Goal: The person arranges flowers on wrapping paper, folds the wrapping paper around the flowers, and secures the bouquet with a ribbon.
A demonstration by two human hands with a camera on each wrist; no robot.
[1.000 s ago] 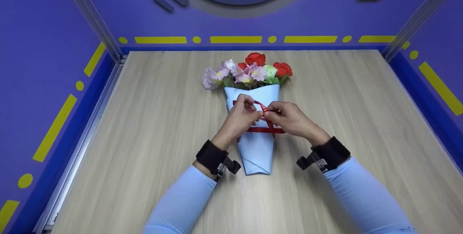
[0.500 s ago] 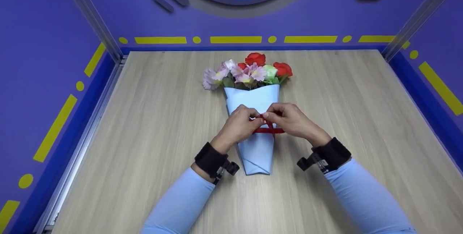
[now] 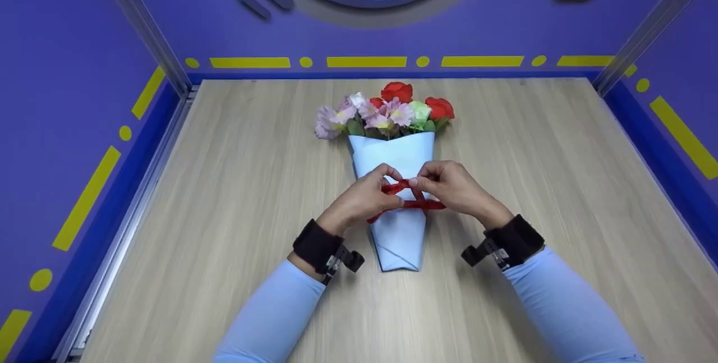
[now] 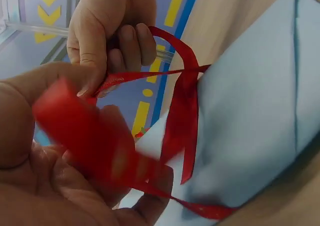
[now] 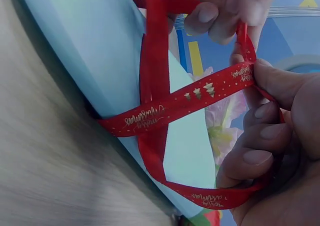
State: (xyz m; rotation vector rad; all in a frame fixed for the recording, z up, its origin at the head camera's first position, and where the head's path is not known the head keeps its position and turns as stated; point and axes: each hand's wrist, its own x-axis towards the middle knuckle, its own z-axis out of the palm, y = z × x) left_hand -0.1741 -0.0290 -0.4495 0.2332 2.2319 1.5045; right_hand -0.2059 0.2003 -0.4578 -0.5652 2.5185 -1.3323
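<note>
A bouquet of flowers (image 3: 387, 113) in pale blue wrapping paper (image 3: 397, 239) lies on the table, blooms pointing away. Red ribbon (image 3: 425, 205) with gold lettering and small trees runs across the wrap, with one length crossing over another. My right hand (image 3: 451, 186) pinches the ribbon between thumb and forefinger, and a loop of it passes under the curled fingers in the right wrist view. My left hand (image 3: 367, 194) holds another stretch with curled fingers, thumb and forefinger spread. In the left wrist view that ribbon (image 4: 75, 136) is blurred across the left fingers.
The wooden table (image 3: 235, 183) spreads around the bouquet. Blue panels (image 3: 505, 32) with yellow marks stand at the back and both sides, joined by metal posts (image 3: 148, 23). Each wrist wears a black band (image 3: 317, 245) with a small camera.
My left hand has lowered toward me and shifted slightly left, its thumb and forefinger spreading. The raised ribbon loop has come down near the wrap. The right hand has barely moved; the bouquet stays put.
</note>
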